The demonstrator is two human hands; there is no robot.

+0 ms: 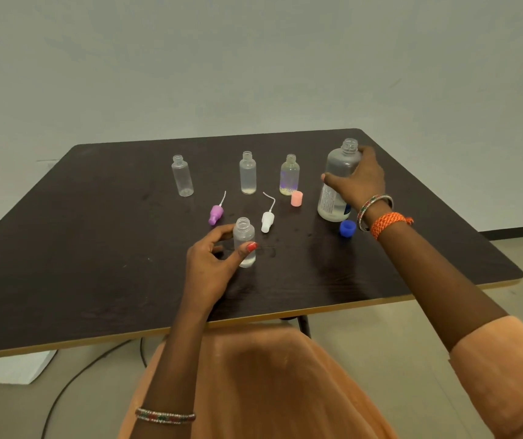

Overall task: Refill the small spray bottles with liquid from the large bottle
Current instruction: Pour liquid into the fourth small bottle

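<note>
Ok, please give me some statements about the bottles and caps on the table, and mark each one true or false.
1. The right hand grips the large bottle. True.
2. The large bottle has its cap on. False: its neck is open, and the blue cap lies on the table.
3. The left hand holds a small bottle upright. True.
4. Three spray heads lie on the table. False: two, a purple spray head and a white spray head.
</note>
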